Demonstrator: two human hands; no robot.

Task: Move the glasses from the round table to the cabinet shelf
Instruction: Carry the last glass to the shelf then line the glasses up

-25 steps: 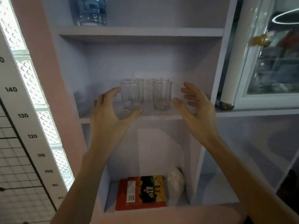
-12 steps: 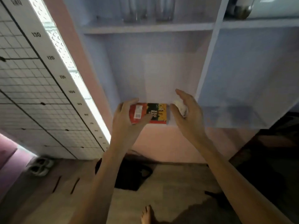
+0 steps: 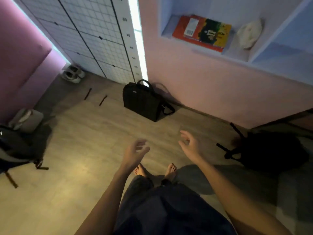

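Observation:
No glasses and no round table are in view now. My left hand [image 3: 135, 152] hangs over the floor with fingers loosely apart and nothing in it. My right hand [image 3: 190, 145] is beside it, also empty with spread fingers. Both are blurred by motion. Only the cabinet's lowest shelf [image 3: 237, 55] shows at the top right; it holds a red and yellow book [image 3: 201, 32] and a white cloth bundle [image 3: 249, 35].
A black bag [image 3: 144, 100] stands on the wooden floor by the pink wall. Another dark bag [image 3: 271, 150] lies at the right, a backpack [image 3: 15, 150] at the left edge. White shoes [image 3: 72, 73] sit by the grid-patterned wall. My bare feet [image 3: 155, 170] are below my hands.
The view swung down from the shelf with the glasses to the floor. Both hands dropped away from the shelf, empty, and the glasses have left the frame.

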